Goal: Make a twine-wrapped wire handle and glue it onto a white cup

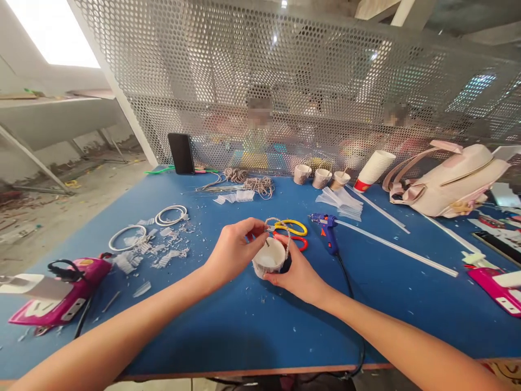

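In the middle of the blue table, my right hand (301,274) is wrapped round a small paper cup (268,260) with a rough pale covering. A loop of twisted cord (288,239) arches over the cup like a handle. The fingers of my left hand (238,244) are pinched together at the cup's far left rim, at one end of the cord; a small dark bit pokes down from them into the cup. Right behind the cup lie scissors (299,225) with yellow and red handles. A blue glue gun (325,231) rests to the right, a long glue stick in its back.
Bundles of cord (260,186), small covered cups (321,177), stacked paper cups (375,169) and a pink backpack (451,182) line the back. White rings (127,238) and plastic scraps (171,256) lie left, near a pink power strip (77,288). A perforated metal screen (228,81) stands behind.
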`<action>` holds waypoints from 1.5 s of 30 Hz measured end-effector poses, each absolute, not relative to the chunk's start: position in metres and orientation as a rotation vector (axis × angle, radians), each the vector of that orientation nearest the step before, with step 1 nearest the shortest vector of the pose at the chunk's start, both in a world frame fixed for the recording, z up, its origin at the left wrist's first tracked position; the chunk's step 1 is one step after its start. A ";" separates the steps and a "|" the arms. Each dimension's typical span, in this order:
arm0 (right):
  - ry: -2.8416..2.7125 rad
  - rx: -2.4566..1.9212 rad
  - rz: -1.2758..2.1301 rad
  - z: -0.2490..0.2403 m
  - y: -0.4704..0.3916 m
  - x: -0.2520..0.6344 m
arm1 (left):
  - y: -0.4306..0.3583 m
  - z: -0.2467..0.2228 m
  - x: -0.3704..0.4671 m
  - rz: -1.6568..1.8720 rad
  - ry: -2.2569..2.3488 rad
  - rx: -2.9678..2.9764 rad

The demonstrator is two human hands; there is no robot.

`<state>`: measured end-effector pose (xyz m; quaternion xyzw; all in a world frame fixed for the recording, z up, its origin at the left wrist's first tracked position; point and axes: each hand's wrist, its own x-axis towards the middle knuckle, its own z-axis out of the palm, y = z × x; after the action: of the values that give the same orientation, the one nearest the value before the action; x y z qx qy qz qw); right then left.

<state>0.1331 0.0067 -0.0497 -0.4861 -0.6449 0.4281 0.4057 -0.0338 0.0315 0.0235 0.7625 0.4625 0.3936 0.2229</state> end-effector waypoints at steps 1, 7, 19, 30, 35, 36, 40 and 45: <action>-1.633 -1.229 1.085 -0.048 0.007 0.134 | 0.033 0.022 -0.034 1.089 1.279 2.122; -1.684 -1.181 1.076 -0.043 0.007 0.137 | 0.039 0.019 -0.033 1.054 1.271 2.186; -1.705 -1.195 1.073 -0.042 0.007 0.141 | 0.044 0.017 -0.031 0.985 1.267 2.138; -1.723 -1.167 1.045 -0.045 0.008 0.140 | 0.044 0.008 -0.038 0.990 1.282 2.161; -1.720 -1.177 1.059 -0.043 0.007 0.140 | 0.043 0.007 -0.037 0.992 1.254 2.203; -1.717 -1.185 1.066 -0.042 0.007 0.140 | 0.042 0.007 -0.037 0.990 1.253 2.212; -1.709 -1.208 1.077 -0.041 0.006 0.141 | 0.041 0.007 -0.038 0.987 1.238 2.261; -1.720 -1.184 1.069 -0.043 0.007 0.141 | 0.042 0.005 -0.038 1.006 1.202 2.314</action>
<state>0.1410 0.0066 -0.0435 -0.4651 -0.6761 0.4201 0.3874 -0.0379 0.0420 0.0048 0.8155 0.4238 0.3544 0.1724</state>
